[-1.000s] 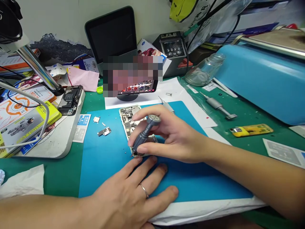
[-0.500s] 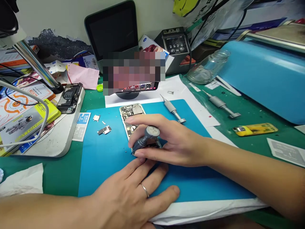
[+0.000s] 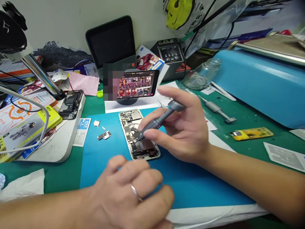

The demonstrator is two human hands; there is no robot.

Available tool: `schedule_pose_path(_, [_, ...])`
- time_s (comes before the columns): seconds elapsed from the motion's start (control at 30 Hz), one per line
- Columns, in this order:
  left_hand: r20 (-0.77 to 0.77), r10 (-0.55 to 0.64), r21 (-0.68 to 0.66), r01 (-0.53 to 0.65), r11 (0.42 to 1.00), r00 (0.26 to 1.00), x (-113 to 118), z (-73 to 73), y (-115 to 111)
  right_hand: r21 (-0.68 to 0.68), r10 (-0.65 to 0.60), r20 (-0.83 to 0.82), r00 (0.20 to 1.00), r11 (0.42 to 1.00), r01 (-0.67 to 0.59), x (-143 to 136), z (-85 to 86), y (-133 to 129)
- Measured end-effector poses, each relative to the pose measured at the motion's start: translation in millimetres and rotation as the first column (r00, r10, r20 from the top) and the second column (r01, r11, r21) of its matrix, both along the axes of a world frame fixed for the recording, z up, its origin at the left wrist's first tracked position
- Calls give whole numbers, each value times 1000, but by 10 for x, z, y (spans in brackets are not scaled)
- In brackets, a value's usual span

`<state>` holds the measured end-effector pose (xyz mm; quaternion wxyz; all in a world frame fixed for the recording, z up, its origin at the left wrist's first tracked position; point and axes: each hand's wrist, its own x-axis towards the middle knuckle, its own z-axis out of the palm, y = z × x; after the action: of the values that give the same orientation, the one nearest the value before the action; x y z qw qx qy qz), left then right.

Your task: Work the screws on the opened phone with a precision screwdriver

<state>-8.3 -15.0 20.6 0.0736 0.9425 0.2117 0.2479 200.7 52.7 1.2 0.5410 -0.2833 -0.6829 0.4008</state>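
My right hand [image 3: 190,136] holds a grey precision screwdriver [image 3: 158,120], tilted, between thumb and fingers. Its tip end is over the middle of an opened phone [image 3: 146,147], whose inner boards and parts lie exposed on a blue mat [image 3: 102,171]. Below the phone, my left hand [image 3: 135,190], wearing a ring, is curled closed; its fingertips and anything in them are hidden. Left of the phone lie a dark metal shield piece [image 3: 104,135] and a small silver part [image 3: 96,123].
A phone on a stand [image 3: 135,86] shows a picture grid behind the mat. To the right are another screwdriver [image 3: 216,108], a yellow tool [image 3: 251,133] and a glass jar [image 3: 202,74]. A second opened phone [image 3: 71,103] rests on a white base at left, beside boxes.
My right hand has lifted the screwdriver from the phone's lower end toward its middle, tilting it. My left hand has drawn back from the phone and curled its fingers. The view has shifted slightly.
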Motion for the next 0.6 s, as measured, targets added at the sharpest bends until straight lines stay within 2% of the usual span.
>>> schedule_pose_path(0.1, [200, 204, -188, -167, 968, 958, -18, 46, 128, -78, -162, 14, 987, 984, 163, 16, 20, 37])
schedule_pose_path(0.17, [214, 327, -300, -257, 919, 920, -19, 46, 214, -84, -248, 17, 969, 965, 248, 22, 24, 52])
schedule_pose_path(0.23, [197, 398, -339, -319, 885, 896, -15, 33, 280, -49, -292, 5, 956, 955, 292, 25, 20, 49])
schedule_pose_path(0.37, [155, 441, -338, -372, 864, 884, -9, 4, 338, -12, -312, -9, 950, 950, 312, 27, 13, 0])
schedule_pose_path(0.5, [125, 428, -361, -361, 860, 895, -13, -10, 352, -91, -236, 41, 971, 967, 239, 23, 21, -44])
schedule_pose_path(0.6, [109, 432, -386, -362, 849, 895, -14, -18, 360, -99, -203, 25, 979, 974, 205, 15, 22, -54])
